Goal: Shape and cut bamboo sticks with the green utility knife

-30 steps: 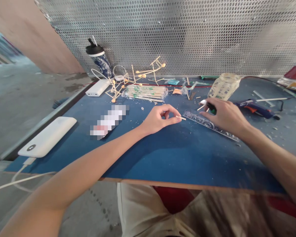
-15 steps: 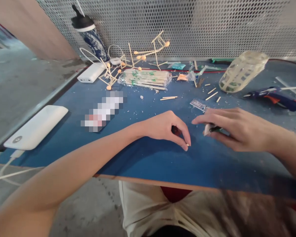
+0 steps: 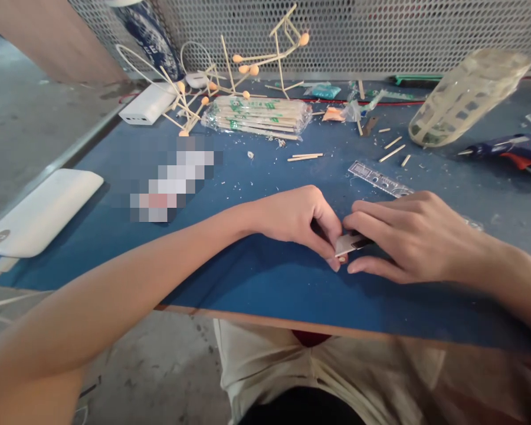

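Observation:
Between the thumb and finger of my left hand (image 3: 296,215) is a short wooden stick (image 3: 342,260), of which just a pale end shows. My right hand (image 3: 409,236) grips a utility knife (image 3: 347,242), its blade pointing left. The blade lies at the left fingertips, beside the stick's end; whether it touches the wood I cannot tell. Most of the knife's handle is hidden under my right fingers. A clear ruler (image 3: 378,179) lies on the blue table just beyond that hand, which partly covers it.
Cut sticks (image 3: 305,157), a bag of sticks (image 3: 256,116) and a stick model with orange joints (image 3: 281,57) are farther back. At right are a glue gun (image 3: 507,152) and a clear bottle (image 3: 469,97). Two white power banks (image 3: 44,209) stand left, near a blurred-out object (image 3: 177,180).
My right hand has brought the knife left, up to the stick in my left fingers. More of the ruler shows. The camera view has tilted down.

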A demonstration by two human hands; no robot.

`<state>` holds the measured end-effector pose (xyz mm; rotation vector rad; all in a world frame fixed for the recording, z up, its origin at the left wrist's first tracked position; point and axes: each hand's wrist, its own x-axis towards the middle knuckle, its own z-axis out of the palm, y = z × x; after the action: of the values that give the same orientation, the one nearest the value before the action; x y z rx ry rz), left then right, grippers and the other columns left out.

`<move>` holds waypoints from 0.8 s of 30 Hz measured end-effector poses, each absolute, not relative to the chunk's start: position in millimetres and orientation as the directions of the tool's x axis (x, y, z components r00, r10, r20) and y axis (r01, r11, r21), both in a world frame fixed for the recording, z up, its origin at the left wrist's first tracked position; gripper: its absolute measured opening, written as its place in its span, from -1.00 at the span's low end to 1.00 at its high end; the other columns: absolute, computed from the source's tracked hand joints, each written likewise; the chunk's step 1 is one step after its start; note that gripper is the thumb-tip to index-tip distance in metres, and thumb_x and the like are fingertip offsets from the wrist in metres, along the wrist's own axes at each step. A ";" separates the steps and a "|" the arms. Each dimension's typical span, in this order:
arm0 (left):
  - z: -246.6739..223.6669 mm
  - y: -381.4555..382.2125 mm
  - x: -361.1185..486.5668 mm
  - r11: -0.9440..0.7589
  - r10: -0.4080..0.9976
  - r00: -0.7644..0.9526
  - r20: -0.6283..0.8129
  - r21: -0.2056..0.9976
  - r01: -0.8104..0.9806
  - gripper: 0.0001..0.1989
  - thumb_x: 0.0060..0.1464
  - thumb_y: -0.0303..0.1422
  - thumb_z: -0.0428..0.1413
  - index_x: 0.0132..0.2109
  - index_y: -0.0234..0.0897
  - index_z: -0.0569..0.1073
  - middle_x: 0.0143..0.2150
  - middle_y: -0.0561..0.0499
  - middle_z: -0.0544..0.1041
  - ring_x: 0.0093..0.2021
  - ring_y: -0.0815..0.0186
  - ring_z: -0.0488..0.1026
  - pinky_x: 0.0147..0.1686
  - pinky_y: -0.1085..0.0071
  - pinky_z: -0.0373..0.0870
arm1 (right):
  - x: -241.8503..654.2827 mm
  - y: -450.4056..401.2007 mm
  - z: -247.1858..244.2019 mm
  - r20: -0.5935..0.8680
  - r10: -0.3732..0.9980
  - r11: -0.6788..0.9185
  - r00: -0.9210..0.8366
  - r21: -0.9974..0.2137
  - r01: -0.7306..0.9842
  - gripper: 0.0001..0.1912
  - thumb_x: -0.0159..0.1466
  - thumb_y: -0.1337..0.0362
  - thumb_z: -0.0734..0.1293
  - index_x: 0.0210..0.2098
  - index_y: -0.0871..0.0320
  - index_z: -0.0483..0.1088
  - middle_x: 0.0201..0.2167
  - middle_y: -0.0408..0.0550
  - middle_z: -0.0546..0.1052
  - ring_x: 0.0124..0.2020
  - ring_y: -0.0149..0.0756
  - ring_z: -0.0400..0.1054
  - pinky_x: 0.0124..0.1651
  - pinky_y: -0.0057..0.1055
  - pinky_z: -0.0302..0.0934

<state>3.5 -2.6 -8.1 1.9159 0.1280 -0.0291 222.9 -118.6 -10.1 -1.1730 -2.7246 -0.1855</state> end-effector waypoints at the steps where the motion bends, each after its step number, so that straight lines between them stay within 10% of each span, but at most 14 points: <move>1: -8.2 -2.6 3.5 -0.339 0.079 0.993 -0.083 0.935 0.105 -0.95 0.02 -0.33 0.36 -0.31 -0.04 0.72 -0.29 0.11 0.70 -0.29 0.30 0.63 -0.27 0.47 0.49 | 221.5 -118.4 -10.6 0.198 0.706 0.683 -0.680 0.066 0.727 -0.52 0.43 -0.19 0.13 -0.20 0.07 0.39 -0.37 -0.10 0.50 -0.54 -0.35 0.26 -0.49 -0.27 -0.15; 24: -18.6 2.2 4.5 -0.387 0.044 0.999 -0.031 0.921 0.045 -0.92 0.02 -0.31 0.37 -0.27 -0.12 0.72 -0.34 0.10 0.66 -0.38 0.45 0.51 -0.34 0.55 0.36 | 211.6 -121.1 -10.4 0.251 0.615 0.718 -0.747 0.213 0.663 -0.60 0.48 -0.10 0.12 -0.23 0.09 0.27 -0.42 -0.23 0.37 -0.54 -0.34 0.25 -0.50 -0.29 -0.09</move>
<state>4.5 2.2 -18.6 1.9689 0.0634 -0.0018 211.6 -121.1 -10.4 -1.0340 -2.7595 -0.4357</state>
